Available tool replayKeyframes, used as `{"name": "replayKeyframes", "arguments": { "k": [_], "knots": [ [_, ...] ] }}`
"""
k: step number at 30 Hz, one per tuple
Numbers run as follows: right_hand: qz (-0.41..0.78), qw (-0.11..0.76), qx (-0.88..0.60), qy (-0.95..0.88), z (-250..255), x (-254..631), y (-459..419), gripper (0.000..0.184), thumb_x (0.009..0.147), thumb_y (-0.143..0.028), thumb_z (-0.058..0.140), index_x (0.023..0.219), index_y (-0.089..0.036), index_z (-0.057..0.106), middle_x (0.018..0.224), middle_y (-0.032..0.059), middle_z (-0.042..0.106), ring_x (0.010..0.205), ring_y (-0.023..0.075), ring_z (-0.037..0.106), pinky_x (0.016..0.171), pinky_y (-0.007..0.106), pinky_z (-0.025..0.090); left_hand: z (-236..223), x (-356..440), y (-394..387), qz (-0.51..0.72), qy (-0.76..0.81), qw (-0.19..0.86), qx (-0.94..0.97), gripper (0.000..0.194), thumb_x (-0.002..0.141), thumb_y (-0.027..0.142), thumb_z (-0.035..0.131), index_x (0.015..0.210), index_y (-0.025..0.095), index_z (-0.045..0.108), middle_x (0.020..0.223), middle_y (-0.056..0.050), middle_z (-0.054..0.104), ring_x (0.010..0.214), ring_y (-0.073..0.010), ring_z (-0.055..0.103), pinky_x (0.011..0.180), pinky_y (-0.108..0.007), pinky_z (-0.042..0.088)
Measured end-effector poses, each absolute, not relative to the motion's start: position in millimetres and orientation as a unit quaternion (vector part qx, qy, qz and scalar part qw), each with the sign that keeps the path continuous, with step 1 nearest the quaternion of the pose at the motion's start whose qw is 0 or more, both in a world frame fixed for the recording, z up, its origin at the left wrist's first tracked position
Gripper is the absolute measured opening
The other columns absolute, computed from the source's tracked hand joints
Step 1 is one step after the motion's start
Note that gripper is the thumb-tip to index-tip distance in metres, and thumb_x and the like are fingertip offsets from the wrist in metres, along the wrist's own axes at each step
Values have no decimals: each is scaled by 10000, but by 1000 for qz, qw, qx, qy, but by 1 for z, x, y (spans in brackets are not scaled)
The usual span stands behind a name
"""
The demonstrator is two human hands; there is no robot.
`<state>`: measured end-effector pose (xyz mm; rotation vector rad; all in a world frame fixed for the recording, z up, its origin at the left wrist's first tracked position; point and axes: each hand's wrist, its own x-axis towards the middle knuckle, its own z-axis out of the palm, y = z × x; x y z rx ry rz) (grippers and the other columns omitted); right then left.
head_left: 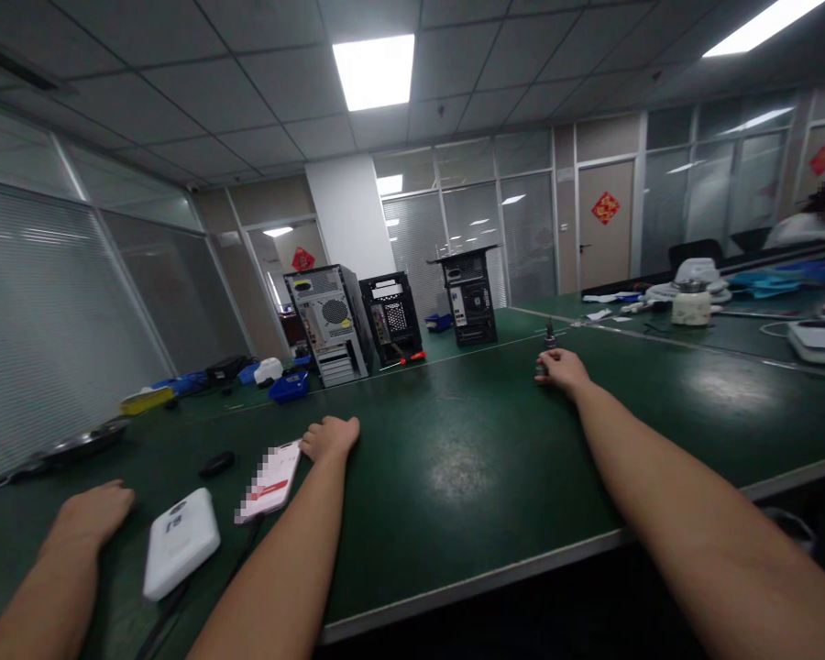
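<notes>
My left hand point(330, 440) rests palm down on the green table, thumb out to the side, right beside the upper corner of a pale pink phone point(275, 481). Whether its fingertips touch the phone I cannot tell. My right hand point(562, 370) is closed around a slim dark upright object point(549, 339) with a narrow tip pointing up; its kind is unclear. Another person's hand point(89, 513) lies at the far left. Between that hand and my left arm is a white power-bank-like device point(182, 543) with a black cable, and a small black oval object point(217, 464) sits behind it.
Computer cases stand across the table: a silver one point(331, 316), an open black one point(391, 316) and another black one point(468, 298). A red-handled tool point(413, 357) and a blue tray point(290, 386) are near them. A cream jar point(691, 307) stands right; someone sits beyond.
</notes>
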<state>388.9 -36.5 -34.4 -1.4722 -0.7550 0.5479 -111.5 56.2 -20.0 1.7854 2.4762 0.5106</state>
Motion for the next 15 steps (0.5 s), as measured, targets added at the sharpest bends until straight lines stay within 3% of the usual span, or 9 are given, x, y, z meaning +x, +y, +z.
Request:
{"name": "replayKeyframes", "arguments": {
  "k": [9, 15],
  "knots": [
    [216, 664, -646, -309, -34, 393, -40, 382, 937, -373, 589, 1260, -171, 572, 1244, 96, 598, 1043, 215, 619, 869, 430, 542, -9, -103, 39, 171, 714, -53, 677, 640, 847, 477, 438, 1294, 30, 534, 1362, -293, 500, 1338, -410, 406, 1145, -552, 161],
    [184, 652, -668, -309, -33, 396, -41, 378, 940, -374, 585, 1259, -173, 572, 1247, 96, 597, 1043, 213, 618, 871, 428, 541, -24, -66, 34, 112, 544, 9, 831, 616, 897, 571, 400, 1372, 200, 524, 1437, -106, 510, 1301, -249, 498, 1080, -314, 367]
  ]
}}
